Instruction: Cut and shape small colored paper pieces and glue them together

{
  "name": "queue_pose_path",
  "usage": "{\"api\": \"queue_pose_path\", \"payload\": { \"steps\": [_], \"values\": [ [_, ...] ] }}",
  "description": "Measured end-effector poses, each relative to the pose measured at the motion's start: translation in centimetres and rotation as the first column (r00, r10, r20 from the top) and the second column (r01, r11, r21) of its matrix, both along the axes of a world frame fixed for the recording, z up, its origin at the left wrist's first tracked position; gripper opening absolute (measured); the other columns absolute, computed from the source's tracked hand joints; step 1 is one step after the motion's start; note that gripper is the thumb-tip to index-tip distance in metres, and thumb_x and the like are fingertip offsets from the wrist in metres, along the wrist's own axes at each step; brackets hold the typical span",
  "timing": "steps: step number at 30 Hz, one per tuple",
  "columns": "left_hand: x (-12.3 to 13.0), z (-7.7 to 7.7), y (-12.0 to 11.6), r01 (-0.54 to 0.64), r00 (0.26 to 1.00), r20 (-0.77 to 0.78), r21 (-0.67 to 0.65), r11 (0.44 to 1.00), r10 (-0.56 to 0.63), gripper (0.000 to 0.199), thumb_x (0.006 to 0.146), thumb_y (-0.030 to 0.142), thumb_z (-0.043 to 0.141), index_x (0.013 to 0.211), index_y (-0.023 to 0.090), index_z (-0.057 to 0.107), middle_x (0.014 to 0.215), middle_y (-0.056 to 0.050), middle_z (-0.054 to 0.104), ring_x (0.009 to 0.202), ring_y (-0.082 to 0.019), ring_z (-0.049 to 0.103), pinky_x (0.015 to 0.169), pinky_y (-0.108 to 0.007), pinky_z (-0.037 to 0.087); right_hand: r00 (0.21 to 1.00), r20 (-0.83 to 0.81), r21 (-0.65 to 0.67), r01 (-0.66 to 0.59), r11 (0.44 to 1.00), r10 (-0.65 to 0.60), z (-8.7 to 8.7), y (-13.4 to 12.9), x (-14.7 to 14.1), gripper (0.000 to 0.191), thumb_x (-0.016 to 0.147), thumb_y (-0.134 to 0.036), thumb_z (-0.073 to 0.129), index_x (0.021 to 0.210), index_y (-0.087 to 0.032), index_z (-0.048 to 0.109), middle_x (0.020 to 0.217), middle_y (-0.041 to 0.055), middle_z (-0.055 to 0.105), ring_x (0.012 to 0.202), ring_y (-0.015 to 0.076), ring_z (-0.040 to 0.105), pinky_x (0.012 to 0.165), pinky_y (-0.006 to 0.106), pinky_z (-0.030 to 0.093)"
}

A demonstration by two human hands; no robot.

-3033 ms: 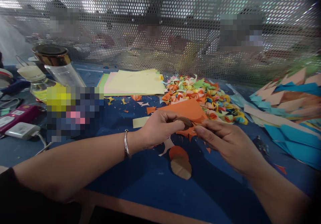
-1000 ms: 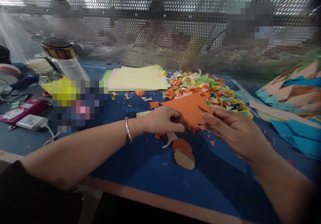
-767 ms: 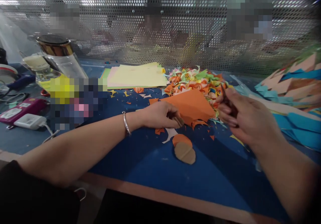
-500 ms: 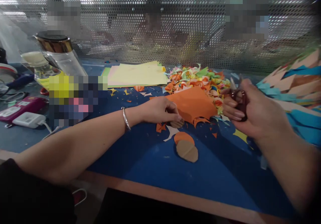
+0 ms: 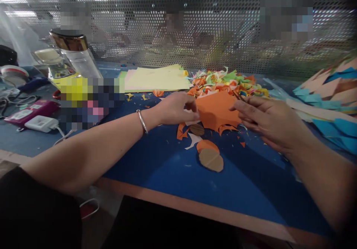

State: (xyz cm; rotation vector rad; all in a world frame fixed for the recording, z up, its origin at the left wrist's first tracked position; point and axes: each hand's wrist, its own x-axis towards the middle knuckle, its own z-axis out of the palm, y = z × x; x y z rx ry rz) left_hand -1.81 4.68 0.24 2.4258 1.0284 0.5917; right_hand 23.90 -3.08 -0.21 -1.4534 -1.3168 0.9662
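Note:
My left hand (image 5: 180, 108), with a silver bangle on its wrist, is curled in a pinch at the left edge of orange paper (image 5: 216, 111). What its fingertips hold, if anything, I cannot make out. A small cardboard disc (image 5: 197, 130) lies just below them. At the paper's right edge my right hand (image 5: 255, 113) is closed around scissors, mostly hidden by its fingers; a thin brownish part (image 5: 237, 95) shows above them. Nearer me, a larger cardboard disc (image 5: 211, 160) overlaps an orange paper disc (image 5: 208, 145). White and orange scraps lie around.
Behind the orange paper is a heap of colourful paper cuttings (image 5: 223, 79), beside a stack of pale yellow sheets (image 5: 156, 78). Bottles (image 5: 79, 59) and a white charger (image 5: 41, 123) with cable stand left. Blue and peach folded paper (image 5: 331, 126) lies right. A perforated metal screen (image 5: 134, 25) closes the back.
My left hand has lifted off the small cardboard disc, up to the orange paper's edge. My right hand has turned over and come left to the paper. The view shifted slightly.

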Motion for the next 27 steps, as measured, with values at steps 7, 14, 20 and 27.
{"api": "queue_pose_path", "payload": {
  "steps": [7, 14, 20, 27],
  "values": [
    [0.7, 0.7, -1.9, 0.295, 0.939, -0.188, 0.014, 0.955, -0.288, 0.032, 0.081, 0.046, 0.079, 0.091, 0.016, 0.074, 0.089, -0.008, 0.071, 0.086, -0.020, 0.060, 0.076, -0.032, 0.041, 0.958, 0.285, 0.048, 0.000, 0.999, -0.014, 0.1, 0.1, -0.1, 0.066, 0.062, -0.083, 0.082, 0.080, -0.022, 0.064, 0.059, -0.0038, 0.048, 0.051, 0.0103, 0.035, 0.050, 0.032, 0.024],
    [0.4, 1.0, -2.0, 0.302, 0.932, -0.188, -0.061, 0.951, -0.309, 0.024, 0.083, 0.034, 0.073, 0.098, 0.015, 0.071, 0.097, -0.009, 0.073, 0.084, -0.019, 0.063, 0.073, -0.030, 0.042, 0.851, 0.519, 0.051, -0.130, 0.990, 0.085, 0.4, 0.4, -0.3, 0.074, 0.065, -0.093, 0.070, 0.080, -0.020, 0.069, 0.079, 0.0095, 0.070, 0.071, 0.0206, 0.061, 0.069, 0.036, 0.046],
    [0.6, 1.1, -2.1, 0.266, 0.934, -0.237, -0.031, 0.963, -0.266, 0.025, 0.084, 0.035, 0.070, 0.097, 0.014, 0.074, 0.097, -0.010, 0.073, 0.084, -0.019, 0.064, 0.073, -0.030, 0.043, 0.700, 0.692, 0.017, -0.260, 0.966, 0.177, -0.1, 0.7, 0.1, 0.081, 0.074, -0.101, 0.050, 0.077, -0.022, 0.067, 0.073, 0.0090, 0.070, 0.067, 0.0217, 0.060, 0.066, 0.037, 0.042],
    [-0.7, 3.5, -2.7, 0.182, 0.889, -0.434, 0.044, 0.982, -0.146, 0.019, 0.080, 0.033, 0.071, 0.085, 0.015, 0.074, 0.090, -0.009, 0.072, 0.076, -0.019, 0.061, 0.067, -0.032, 0.036, 0.605, 0.772, 0.011, -0.321, 0.947, 0.196, -0.1, 1.1, 0.7, 0.077, 0.084, -0.095, 0.045, 0.077, -0.021, 0.066, 0.075, 0.0087, 0.070, 0.067, 0.0209, 0.059, 0.065, 0.036, 0.040]
  ]
}}
